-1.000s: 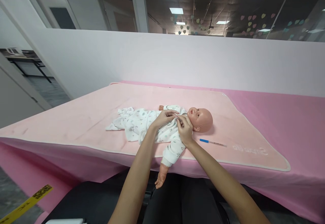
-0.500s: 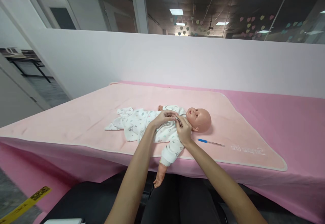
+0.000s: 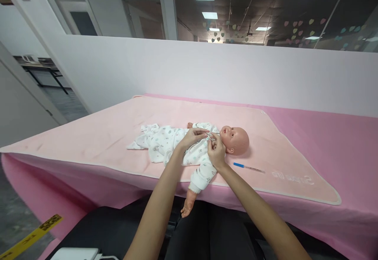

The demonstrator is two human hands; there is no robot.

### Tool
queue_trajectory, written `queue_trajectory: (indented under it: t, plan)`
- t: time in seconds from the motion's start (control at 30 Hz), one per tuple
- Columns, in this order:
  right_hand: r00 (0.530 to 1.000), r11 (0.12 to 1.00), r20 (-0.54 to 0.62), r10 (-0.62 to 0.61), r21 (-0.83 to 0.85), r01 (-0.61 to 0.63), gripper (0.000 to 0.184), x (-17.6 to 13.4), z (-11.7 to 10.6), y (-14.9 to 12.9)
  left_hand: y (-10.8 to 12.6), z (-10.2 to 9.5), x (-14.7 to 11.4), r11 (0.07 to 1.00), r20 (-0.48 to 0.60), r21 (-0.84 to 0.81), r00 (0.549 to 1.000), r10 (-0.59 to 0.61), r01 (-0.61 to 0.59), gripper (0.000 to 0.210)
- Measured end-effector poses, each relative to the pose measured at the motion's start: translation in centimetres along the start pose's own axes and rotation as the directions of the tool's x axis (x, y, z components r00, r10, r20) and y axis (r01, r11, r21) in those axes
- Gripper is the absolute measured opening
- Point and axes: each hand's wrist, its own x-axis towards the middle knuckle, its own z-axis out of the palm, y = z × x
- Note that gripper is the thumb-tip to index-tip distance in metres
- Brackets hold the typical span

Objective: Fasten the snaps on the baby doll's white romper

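Note:
A baby doll [image 3: 238, 140] lies on its back, its head to the right, in a white romper [image 3: 159, 144] with small printed figures. My left hand [image 3: 193, 137] is at the chest, its fingers bent and closed on the front edge of the romper. Close beside it, just below the doll's chin, my right hand [image 3: 217, 150] pinches the romper near the collar. A small snap seems to show between my fingertips, but the detail is tiny. The doll's near arm [image 3: 189, 203] hangs over the table edge.
A thin stick with a blue end [image 3: 248, 168], possibly a thermometer, lies right of my right hand. Under the doll is a peach blanket [image 3: 97, 134] over a pink tablecloth [image 3: 348, 146]. A white partition [image 3: 206, 71] stands behind. A white device [image 3: 75, 253] is at lower left.
The view has shifted slightly, so everything sits a little farther right. My right fingers have turned and opened a small gap from my left ones at the romper front.

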Motion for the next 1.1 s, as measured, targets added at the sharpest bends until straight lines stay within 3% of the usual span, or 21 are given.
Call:
queue_trajectory:
  t: [0.13, 0.37, 0.63, 0.97, 1.1]
  plan:
    - [1.000, 0.999, 0.011, 0.018, 0.028, -0.018, 0.022, 0.1, -0.1, -0.1, 0.0, -0.1, -0.1, 1.000, 0.016, 0.016, 1.000, -0.013, 0.013, 0.041]
    - [0.999, 0.999, -0.027, -0.038, 0.025, 0.038, 0.018, 0.2, -0.1, -0.1, 0.0, -0.7, 0.2, 1.000, 0.190, 0.012, 0.982, 0.024, -0.027, 0.045]
    - [0.995, 0.995, -0.003, -0.095, 0.041, 0.095, 0.027, 0.5, -0.3, -0.5, -0.2, -0.8, 0.1, 1.000, 0.182, -0.019, 0.983, 0.020, -0.017, 0.040]
    - [0.997, 0.998, 0.043, -0.068, 0.010, 0.068, 0.020, 0.4, -0.2, -0.4, 0.3, -0.6, -0.2, 0.999, 0.185, -0.048, 0.982, 0.032, -0.023, 0.039]
    - [0.997, 0.997, 0.012, -0.072, -0.013, 0.072, 0.021, 0.4, 0.0, -0.2, 0.5, 0.1, -1.9, 0.992, 0.052, 0.084, 0.995, 0.087, -0.092, 0.039]
